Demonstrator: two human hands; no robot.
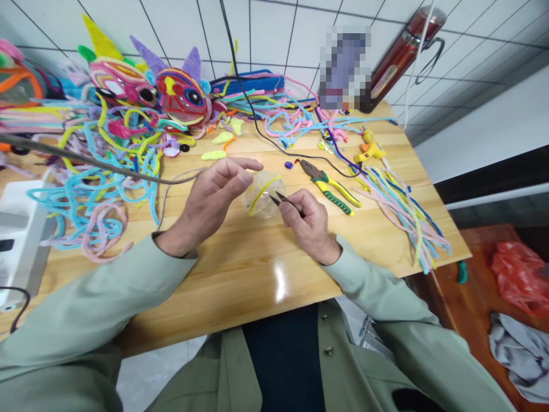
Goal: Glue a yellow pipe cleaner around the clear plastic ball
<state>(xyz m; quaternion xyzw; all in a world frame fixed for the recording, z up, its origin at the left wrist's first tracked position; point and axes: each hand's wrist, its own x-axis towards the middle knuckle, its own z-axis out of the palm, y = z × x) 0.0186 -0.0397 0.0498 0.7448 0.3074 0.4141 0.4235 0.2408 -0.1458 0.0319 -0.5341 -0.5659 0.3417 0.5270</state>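
A clear plastic ball (266, 205) with a yellow pipe cleaner strip (260, 197) across it rests on the table in front of me. My left hand (214, 197) is at its left side, fingers stretched out and thumb near the ball's edge; whether it touches is hard to tell. In my right hand (306, 223) are dark pointed tweezers (281, 198), tips slightly apart, directed at the ball's right side. Behind my right hand lie pliers (330, 189) with green and yellow handles.
Tangled pipe cleaners (115, 171) cover the left, below two colourful decorated balls (182, 94). A yellow glue gun (369, 150) and a pipe cleaner bundle (407, 212) lie right. A black cable (257, 123) crosses the table. A red thermos (403, 57) stands at the back.
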